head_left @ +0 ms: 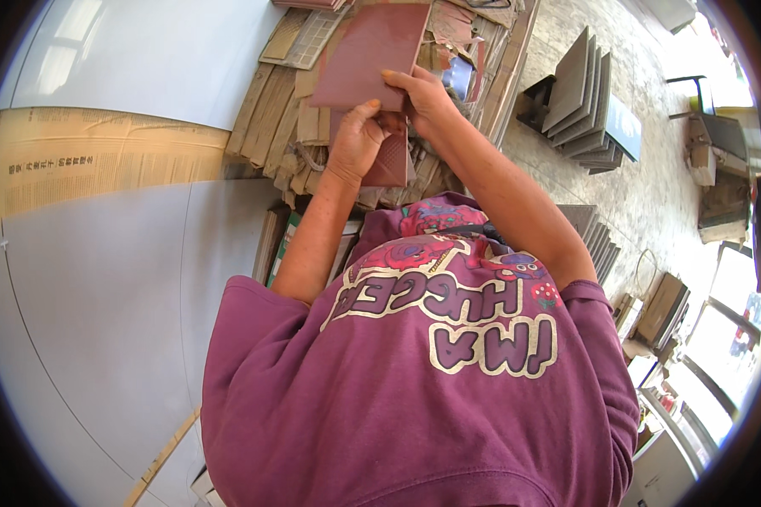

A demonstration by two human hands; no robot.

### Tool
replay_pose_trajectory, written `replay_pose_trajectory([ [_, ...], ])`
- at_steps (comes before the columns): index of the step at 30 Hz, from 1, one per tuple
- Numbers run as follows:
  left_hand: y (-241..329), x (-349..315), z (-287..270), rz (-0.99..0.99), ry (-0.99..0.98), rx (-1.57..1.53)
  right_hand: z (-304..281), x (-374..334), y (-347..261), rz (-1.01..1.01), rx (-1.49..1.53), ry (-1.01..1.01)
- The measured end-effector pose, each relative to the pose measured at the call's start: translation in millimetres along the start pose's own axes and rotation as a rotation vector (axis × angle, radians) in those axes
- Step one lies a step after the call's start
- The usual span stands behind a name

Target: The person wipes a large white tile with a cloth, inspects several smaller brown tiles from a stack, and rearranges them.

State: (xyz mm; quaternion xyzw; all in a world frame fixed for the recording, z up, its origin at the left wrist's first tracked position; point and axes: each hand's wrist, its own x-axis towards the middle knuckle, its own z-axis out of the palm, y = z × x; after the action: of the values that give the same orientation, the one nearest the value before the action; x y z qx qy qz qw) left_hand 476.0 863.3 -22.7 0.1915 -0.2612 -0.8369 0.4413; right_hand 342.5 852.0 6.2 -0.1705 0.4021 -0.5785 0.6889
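Observation:
A flat, dark red rectangular cover (372, 55) with a smooth face is held up in front of my chest. My left hand (359, 139) grips its near edge from below, thumb on top. Along the near right corner my right hand (423, 97) pinches it, thumb lying on the upper face. Both hands' other fingers are partly hidden beneath. Just under the hands another dark red piece (389, 166) with a textured face shows; I cannot tell whether it is joined to the cover. A stack of worn cardboard pieces (271, 114) lies below and around them.
A large pale panel (84, 296) with a brown paper strip (110, 156) stands on the left. To the right, grey slabs (579, 93) lean in a row on the concrete floor (643, 160). More stacked boards (661, 308) stand farther right.

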Motion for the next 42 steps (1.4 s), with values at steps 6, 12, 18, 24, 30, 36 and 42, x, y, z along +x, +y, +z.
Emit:
replay_pose_trajectory([
  [6, -26.1, -29.9, 11.6, -0.093, 0.075, 0.229, -13.0, -36.0, -3.5, -0.065, -0.071, 0.001],
  [12, -1.3, -46.1, 38.6, -0.355, -0.003, 0.533, -21.9, -69.6, -34.6, -0.172, -0.141, 0.019],
  [18, 9.1, -45.9, 5.0, -0.128, 0.039, 0.761, -31.8, -114.5, -53.7, -0.224, -0.14, 0.124],
  [24, 24.6, -14.7, -6.9, 0.576, 0.302, 1.741, -50.7, -146.3, -51.1, -0.237, -0.123, 0.234],
  [30, 28.0, 25.8, -17.3, 0.654, 0.34, 2.123, -57.3, -163.4, -44.0, -0.187, -0.127, 0.261],
  [36, 36.8, 60.0, -37.0, 0.706, 0.259, 2.28, -56.0, -167.1, -38.3, -0.139, -0.124, 0.262],
  [42, 53.3, 71.3, -40.1, 0.718, 0.188, 2.243, -46.1, -169.4, -35.8, -0.087, -0.126, 0.222],
])
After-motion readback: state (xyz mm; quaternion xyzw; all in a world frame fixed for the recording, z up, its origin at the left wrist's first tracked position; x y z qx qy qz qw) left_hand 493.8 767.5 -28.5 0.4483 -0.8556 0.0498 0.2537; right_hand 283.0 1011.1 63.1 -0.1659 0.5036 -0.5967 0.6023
